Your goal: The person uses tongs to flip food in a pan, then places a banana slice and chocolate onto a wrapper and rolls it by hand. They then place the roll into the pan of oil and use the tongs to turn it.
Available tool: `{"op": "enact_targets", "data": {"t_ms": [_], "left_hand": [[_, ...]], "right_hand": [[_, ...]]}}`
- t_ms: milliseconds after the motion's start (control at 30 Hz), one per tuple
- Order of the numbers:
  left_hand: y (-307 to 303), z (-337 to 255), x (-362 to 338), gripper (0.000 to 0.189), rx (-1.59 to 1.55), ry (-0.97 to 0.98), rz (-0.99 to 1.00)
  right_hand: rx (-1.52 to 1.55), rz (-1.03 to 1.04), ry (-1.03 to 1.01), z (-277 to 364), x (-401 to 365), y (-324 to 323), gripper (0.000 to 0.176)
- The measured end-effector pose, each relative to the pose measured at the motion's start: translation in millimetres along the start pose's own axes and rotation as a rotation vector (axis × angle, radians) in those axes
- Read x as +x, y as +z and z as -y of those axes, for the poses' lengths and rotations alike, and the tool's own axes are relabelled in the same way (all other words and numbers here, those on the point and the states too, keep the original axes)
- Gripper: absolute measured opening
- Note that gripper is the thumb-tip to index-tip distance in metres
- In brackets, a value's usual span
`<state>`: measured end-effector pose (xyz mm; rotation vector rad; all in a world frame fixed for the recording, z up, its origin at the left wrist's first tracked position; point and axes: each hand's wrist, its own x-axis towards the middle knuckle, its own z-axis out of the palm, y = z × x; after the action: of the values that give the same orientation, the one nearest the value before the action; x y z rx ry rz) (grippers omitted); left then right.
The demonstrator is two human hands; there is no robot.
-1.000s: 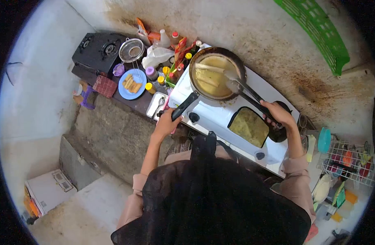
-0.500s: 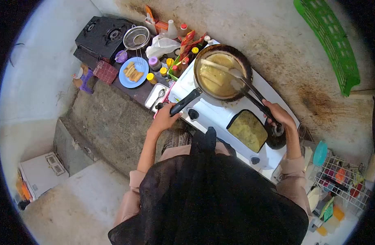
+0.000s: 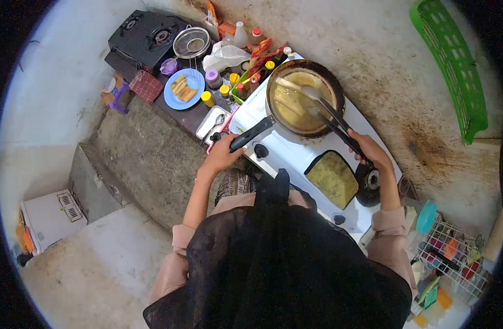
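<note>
My left hand (image 3: 223, 155) is closed around the black handle (image 3: 252, 134) of a frying pan (image 3: 341, 94), which sits on the white stove. Inside it, long pale rolls (image 3: 289, 103) lie in bubbling yellowish oil. In my right hand (image 3: 370, 149) is a pair of dark tongs (image 3: 337, 118), held from the right side. Their tips reach down into the pan, the upper one right at the end of the topmost roll (image 3: 287, 84). The lower tip is over the oil near the pan's right side.
A dark-rimmed square piece (image 3: 332, 180) and a burner (image 3: 370, 178) are on the stove (image 3: 295, 159) nearer me. Leftward stand a blue plate (image 3: 173, 100) of browned rolls, a white tray (image 3: 206, 125) with a spoon, seasoning bottles (image 3: 208, 99), a strainer (image 3: 192, 42) and a black stove (image 3: 144, 35).
The tongs have moved farther left and up into the pan, over the topmost roll. My left hand stays on the handle. The whole view has shifted slightly.
</note>
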<state>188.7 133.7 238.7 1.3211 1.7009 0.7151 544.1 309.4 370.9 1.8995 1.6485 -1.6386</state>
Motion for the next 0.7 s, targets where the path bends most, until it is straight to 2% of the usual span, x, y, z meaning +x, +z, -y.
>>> {"op": "enact_targets", "data": {"t_ms": [100, 300, 400, 533, 700], "left_hand": [[-6, -17, -4, 0.034, 0.066, 0.022, -0.025], [-2, -6, -2, 0.034, 0.062, 0.084, -0.062], [-3, -9, -2, 0.033, -0.002, -0.027, -0.006], [-3, -11, -2, 0.032, 0.014, 0.034, -0.027], [-3, -10, -1, 0.034, 0.064, 0.127, -0.067]], "right_hand": [[0.082, -0.013, -0.077, 9, 11, 4, 0.048], [0.012, -0.056, 0.009, -4, -16, -18, 0.056], [-0.03, -0.017, 0.039, -7, -9, -16, 0.054], [0.026, -0.012, -0.044, 9, 7, 1, 0.051], [0.078, -0.03, -0.028, 9, -14, -7, 0.049]]}}
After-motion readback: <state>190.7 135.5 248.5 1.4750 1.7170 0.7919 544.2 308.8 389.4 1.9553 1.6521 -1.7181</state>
